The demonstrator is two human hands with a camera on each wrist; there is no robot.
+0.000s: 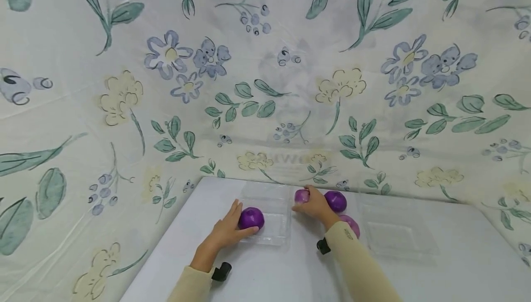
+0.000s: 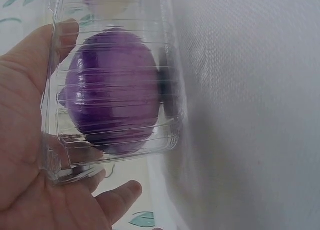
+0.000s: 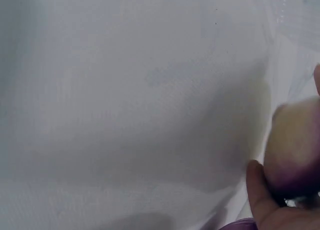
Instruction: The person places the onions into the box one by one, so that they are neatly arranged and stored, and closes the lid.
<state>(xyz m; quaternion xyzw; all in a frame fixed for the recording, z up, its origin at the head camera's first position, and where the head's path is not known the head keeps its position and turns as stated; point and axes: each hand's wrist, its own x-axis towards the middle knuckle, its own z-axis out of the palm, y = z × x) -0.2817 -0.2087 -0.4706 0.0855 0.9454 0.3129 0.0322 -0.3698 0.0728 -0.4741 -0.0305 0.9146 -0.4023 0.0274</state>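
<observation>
My left hand (image 1: 228, 230) reaches over the front left corner of a clear plastic box (image 1: 275, 241), its fingers fairly straight around a dark purple onion (image 1: 251, 218) that sits inside. In the left wrist view the box wall stands before the same onion (image 2: 115, 90), with the thumb and fingers of the left hand (image 2: 30, 135) along its rim. Just right of that box, my right hand (image 1: 314, 206) grips a pinkish-purple onion (image 1: 302, 196). The right wrist view shows this onion (image 3: 295, 145) pale on one side and purple below, partly cut off by the frame.
Near my right wrist lie a dark purple onion (image 1: 335, 201) and a lighter one (image 1: 351, 226), partly covered by the sleeve. A second clear box (image 1: 398, 251) stands further right on the white table (image 1: 464, 265). Flower-printed cloth (image 1: 265, 122) hangs behind the table.
</observation>
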